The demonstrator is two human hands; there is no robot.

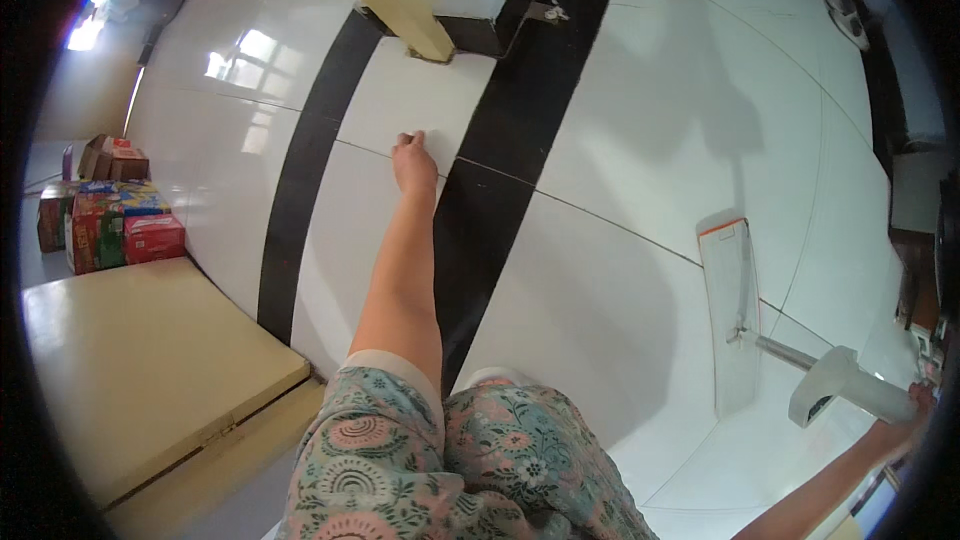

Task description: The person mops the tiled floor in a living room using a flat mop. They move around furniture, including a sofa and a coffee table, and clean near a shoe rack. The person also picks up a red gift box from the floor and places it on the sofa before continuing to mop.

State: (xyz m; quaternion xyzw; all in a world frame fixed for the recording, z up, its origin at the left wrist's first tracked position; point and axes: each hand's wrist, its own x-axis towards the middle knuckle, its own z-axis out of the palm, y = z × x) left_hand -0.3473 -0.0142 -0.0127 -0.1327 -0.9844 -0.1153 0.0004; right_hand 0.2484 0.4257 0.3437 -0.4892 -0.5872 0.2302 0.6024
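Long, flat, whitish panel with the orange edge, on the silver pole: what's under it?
Around the panel are glossy white floor tiles; a thin dark seam meets its left side and reappears on its right. Whatever is directly beneath is covered.

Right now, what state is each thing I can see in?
Left hand: partly curled; floor contact unclear
Right hand: closed around the mop
Mop: tilted, flat head down
Floor: shiny, reflecting light
Boxes: piled together

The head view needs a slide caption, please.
Left hand over white floor tiles; right hand holding a white floor cleaner.
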